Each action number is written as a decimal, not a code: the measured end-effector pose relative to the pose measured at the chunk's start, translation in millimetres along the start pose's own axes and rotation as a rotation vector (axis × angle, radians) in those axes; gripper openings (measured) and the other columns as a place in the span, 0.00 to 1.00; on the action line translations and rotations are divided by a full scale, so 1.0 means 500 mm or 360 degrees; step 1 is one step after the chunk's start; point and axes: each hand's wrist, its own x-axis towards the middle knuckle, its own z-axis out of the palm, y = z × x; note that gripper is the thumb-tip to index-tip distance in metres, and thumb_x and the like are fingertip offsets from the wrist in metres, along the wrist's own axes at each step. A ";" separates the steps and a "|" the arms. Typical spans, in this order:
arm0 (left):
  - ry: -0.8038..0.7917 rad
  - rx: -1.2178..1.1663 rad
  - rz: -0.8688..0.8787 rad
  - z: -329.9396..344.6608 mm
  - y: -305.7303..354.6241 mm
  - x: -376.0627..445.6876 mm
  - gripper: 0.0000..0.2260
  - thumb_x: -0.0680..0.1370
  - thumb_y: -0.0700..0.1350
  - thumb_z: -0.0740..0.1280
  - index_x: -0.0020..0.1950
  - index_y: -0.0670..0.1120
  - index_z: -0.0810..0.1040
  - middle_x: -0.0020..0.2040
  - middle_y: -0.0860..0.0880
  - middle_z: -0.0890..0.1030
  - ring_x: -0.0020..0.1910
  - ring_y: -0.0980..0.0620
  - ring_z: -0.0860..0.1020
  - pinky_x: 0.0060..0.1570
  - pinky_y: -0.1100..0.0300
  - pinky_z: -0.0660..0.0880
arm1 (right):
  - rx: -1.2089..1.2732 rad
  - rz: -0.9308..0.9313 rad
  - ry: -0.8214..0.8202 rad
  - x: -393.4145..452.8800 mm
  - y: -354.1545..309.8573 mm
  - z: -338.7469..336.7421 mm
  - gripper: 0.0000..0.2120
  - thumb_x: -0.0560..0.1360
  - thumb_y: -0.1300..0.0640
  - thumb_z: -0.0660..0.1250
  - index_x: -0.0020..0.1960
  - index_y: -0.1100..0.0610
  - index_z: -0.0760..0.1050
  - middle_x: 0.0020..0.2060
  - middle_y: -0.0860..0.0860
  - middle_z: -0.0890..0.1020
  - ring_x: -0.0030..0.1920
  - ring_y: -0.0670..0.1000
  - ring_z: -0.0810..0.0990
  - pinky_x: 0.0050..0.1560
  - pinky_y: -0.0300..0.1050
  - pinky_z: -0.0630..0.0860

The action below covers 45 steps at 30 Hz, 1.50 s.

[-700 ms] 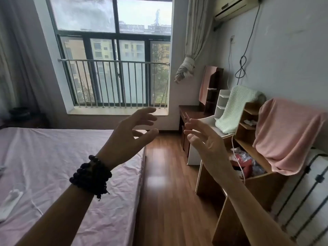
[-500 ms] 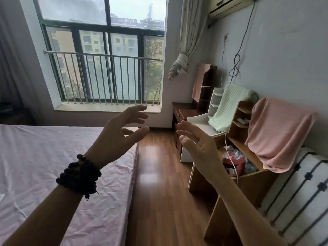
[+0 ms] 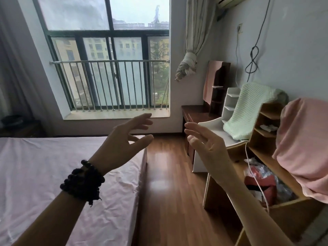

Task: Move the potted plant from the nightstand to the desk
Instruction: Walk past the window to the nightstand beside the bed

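Bed (image 3: 53, 166): left of the view, pink sheet, nothing on it.
Desks (image 3: 200, 112): along the right wall, draped with towels; likely destination.
Nightstand (image 3: 19, 128): dark unit at far left, beside the bed; dim, contents unclear.
Left hand (image 3: 122, 144): raised, empty, fingers spread and curved.
Right hand (image 3: 205, 146): raised, empty, fingers apart, palm facing the left hand.
Potted plant: not identifiable in view; location cannot be confirmed.
Handling (judgement): expect a rigid, possibly breakable, bottom-heavy pot. Grip the pot wall with both palms; keep it upright; never lift by the foliage.
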 end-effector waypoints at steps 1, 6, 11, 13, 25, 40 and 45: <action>-0.0003 0.0018 -0.0003 0.012 -0.015 0.034 0.24 0.79 0.45 0.72 0.74 0.57 0.73 0.63 0.61 0.82 0.62 0.64 0.79 0.52 0.70 0.78 | 0.0010 0.0000 -0.0003 0.032 0.023 -0.007 0.22 0.77 0.48 0.67 0.70 0.49 0.78 0.67 0.51 0.84 0.67 0.49 0.83 0.70 0.55 0.79; -0.0013 0.0057 -0.0047 0.075 -0.090 0.187 0.25 0.79 0.45 0.72 0.74 0.56 0.72 0.63 0.62 0.81 0.61 0.65 0.79 0.51 0.70 0.77 | 0.0062 -0.0015 -0.0003 0.188 0.109 -0.031 0.29 0.71 0.42 0.65 0.70 0.51 0.79 0.66 0.50 0.85 0.65 0.48 0.84 0.69 0.50 0.80; -0.0016 0.0026 -0.0089 0.111 -0.158 0.306 0.23 0.79 0.45 0.73 0.72 0.58 0.73 0.63 0.62 0.81 0.61 0.66 0.79 0.51 0.72 0.77 | 0.0073 -0.0026 -0.0047 0.322 0.169 -0.025 0.26 0.75 0.49 0.65 0.71 0.53 0.78 0.68 0.51 0.83 0.66 0.50 0.84 0.68 0.52 0.80; 0.0002 0.0016 -0.0090 0.120 -0.194 0.356 0.23 0.79 0.44 0.72 0.72 0.58 0.73 0.63 0.61 0.81 0.61 0.66 0.79 0.52 0.71 0.78 | 0.0079 -0.0029 -0.0056 0.378 0.195 -0.019 0.22 0.78 0.53 0.67 0.71 0.55 0.78 0.68 0.52 0.83 0.66 0.51 0.84 0.69 0.52 0.80; -0.0014 -0.0114 -0.0029 0.111 -0.495 0.688 0.25 0.76 0.52 0.73 0.73 0.61 0.72 0.64 0.62 0.81 0.63 0.63 0.79 0.52 0.67 0.78 | 0.0046 -0.0085 -0.0103 0.753 0.365 0.116 0.18 0.81 0.63 0.67 0.70 0.53 0.78 0.66 0.48 0.84 0.64 0.42 0.84 0.65 0.41 0.80; -0.0002 -0.0251 -0.0044 0.039 -0.868 1.133 0.24 0.78 0.42 0.73 0.73 0.54 0.74 0.64 0.55 0.83 0.63 0.58 0.80 0.50 0.66 0.78 | 0.0131 -0.0167 -0.0121 1.268 0.518 0.323 0.20 0.75 0.50 0.67 0.67 0.45 0.77 0.65 0.47 0.85 0.63 0.44 0.84 0.61 0.34 0.79; 0.0009 -0.0195 -0.0061 0.067 -0.979 1.263 0.24 0.78 0.44 0.73 0.74 0.55 0.74 0.64 0.56 0.83 0.63 0.58 0.80 0.49 0.65 0.78 | 0.0178 -0.0173 -0.0148 1.428 0.611 0.344 0.19 0.77 0.54 0.67 0.67 0.45 0.77 0.63 0.44 0.85 0.62 0.42 0.84 0.57 0.31 0.79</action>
